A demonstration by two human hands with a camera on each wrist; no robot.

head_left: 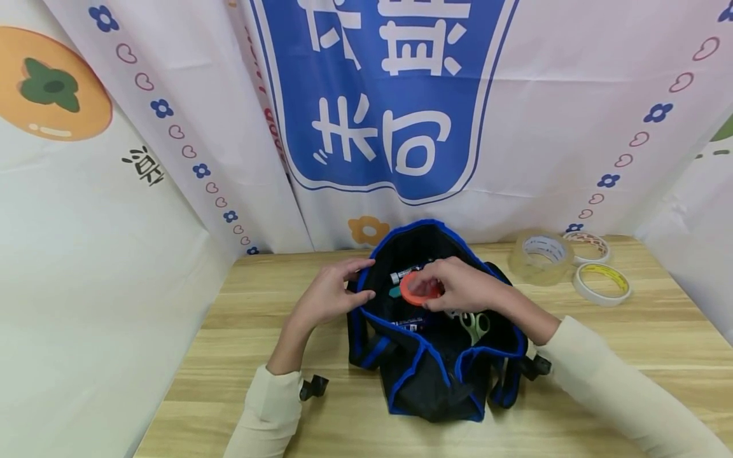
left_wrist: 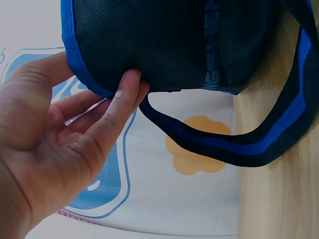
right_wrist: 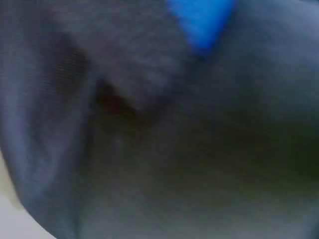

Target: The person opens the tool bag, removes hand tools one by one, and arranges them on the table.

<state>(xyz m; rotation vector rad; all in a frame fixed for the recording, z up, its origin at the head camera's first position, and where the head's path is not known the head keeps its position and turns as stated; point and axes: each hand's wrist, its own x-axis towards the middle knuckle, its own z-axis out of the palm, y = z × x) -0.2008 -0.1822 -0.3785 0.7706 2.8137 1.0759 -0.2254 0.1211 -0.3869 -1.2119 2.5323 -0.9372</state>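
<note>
A black tool bag [head_left: 435,388] with blue edging stands open on the table. My left hand [head_left: 329,289] holds its left rim, with the thumb over the edge and the fingers against the outside [left_wrist: 75,129]. Inside the mouth of the bag, my right hand [head_left: 464,286] grips an orange-red ring like a roll of tape [head_left: 408,292]. Around it in the bag lie green-handled scissors [head_left: 475,326], a silver-and-black cylindrical item [head_left: 401,275] and a dark purple labelled item [head_left: 409,325]. Dark, blurred bag fabric [right_wrist: 174,149] fills the right wrist view, hiding that hand there.
At the back right of the wooden table [head_left: 275,286] lie a wide roll of clear tape [head_left: 521,261] and two narrower white rolls, one with a yellow core [head_left: 601,296]. A printed cloth [head_left: 544,159] hangs behind. The bag's strap [left_wrist: 259,154] loops out at its side.
</note>
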